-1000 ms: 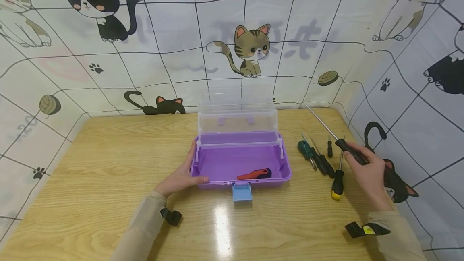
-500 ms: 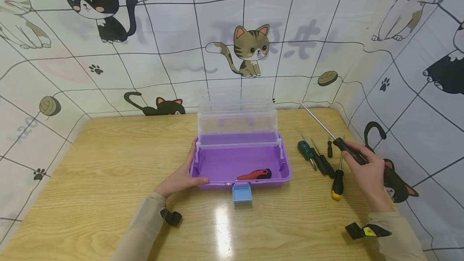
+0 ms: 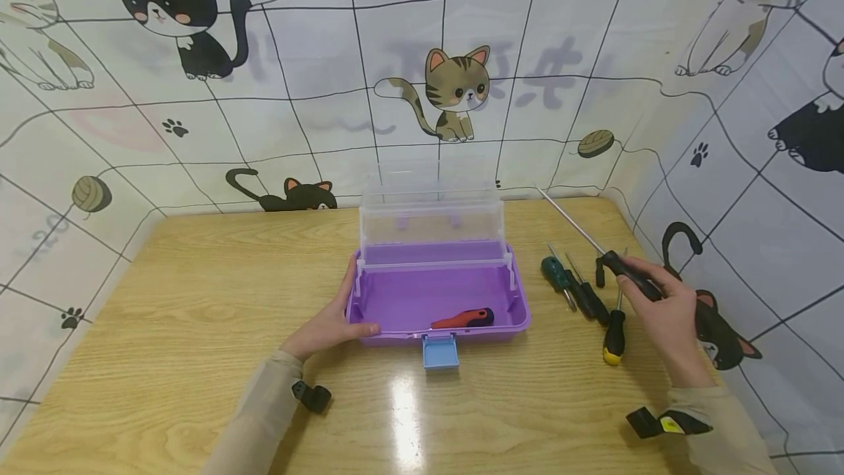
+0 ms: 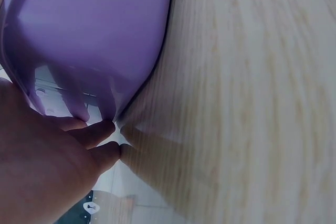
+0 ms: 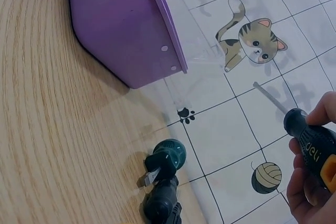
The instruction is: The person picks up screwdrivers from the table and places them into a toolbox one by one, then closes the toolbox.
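My right hand (image 3: 669, 325) grips the black handle of a long-shafted screwdriver (image 3: 629, 273), raised over the table's right side. Its shaft slants up and leftward; the right wrist view shows an orange patch on the handle (image 5: 312, 148). With thumb over the front rim and fingers along the end wall, my left hand (image 3: 326, 328) holds the left end of a purple toolbox (image 3: 389, 340). The toolbox's clear lid (image 3: 431, 226) stands raised, and its blue latch (image 3: 440, 352) hangs down in front. Inside lies a tool with a red and black handle (image 3: 464, 318).
Right of the toolbox lie a green-handled screwdriver (image 3: 555, 273), black-handled screwdrivers (image 3: 587, 297), a small black one (image 3: 600, 272), and one with a black and yellow handle (image 3: 614, 339). A cat-patterned cloth (image 3: 297, 123) rises behind the wooden table (image 3: 231, 299).
My right hand has drifted slightly left, carrying the screwdriver, so its tip is nearer the toolbox. The left hand and the toolbox have stayed in place.
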Tool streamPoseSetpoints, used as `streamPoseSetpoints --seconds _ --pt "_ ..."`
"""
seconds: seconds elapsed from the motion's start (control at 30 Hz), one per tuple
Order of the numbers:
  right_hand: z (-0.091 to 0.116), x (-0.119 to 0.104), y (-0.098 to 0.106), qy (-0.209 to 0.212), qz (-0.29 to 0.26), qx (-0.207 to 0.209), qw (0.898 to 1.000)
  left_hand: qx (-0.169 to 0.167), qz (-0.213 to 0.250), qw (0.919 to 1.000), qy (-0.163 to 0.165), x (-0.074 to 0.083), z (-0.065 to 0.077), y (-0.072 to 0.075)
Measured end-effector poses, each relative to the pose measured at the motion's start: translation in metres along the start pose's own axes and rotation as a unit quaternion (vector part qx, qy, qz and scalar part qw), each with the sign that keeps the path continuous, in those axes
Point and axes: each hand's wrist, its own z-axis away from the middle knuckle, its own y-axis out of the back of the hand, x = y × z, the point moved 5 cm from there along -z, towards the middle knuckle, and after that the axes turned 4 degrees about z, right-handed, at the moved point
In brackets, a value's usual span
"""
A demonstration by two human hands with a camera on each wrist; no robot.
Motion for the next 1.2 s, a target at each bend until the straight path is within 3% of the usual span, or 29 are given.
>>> streamPoseSetpoints --seconds 0.27,0.43,0.6,0.77,1.2 --pt "0.007 -0.006 -0.003 0.008 -0.011 -0.006 1.000 0.013 -0.009 0.9999 0.004 -0.003 0.001 -0.002" --pt "0.008 -0.008 -0.005 0.018 -0.018 -0.007 1.000 0.033 -0.018 0.9992 -0.015 0.003 0.003 -0.007" --pt "0.009 -0.007 -0.005 0.022 -0.015 -0.005 1.000 0.063 -0.057 0.9957 -0.039 0.008 0.005 -0.012" --pt "0.008 -0.011 -0.005 0.027 -0.014 -0.002 1.000 0.089 -0.081 0.9924 -0.025 0.010 0.006 -0.013" --pt "0.008 -0.019 -0.010 0.036 -0.030 -0.015 0.999 0.068 -0.070 0.9951 -0.016 0.012 -0.002 -0.011"
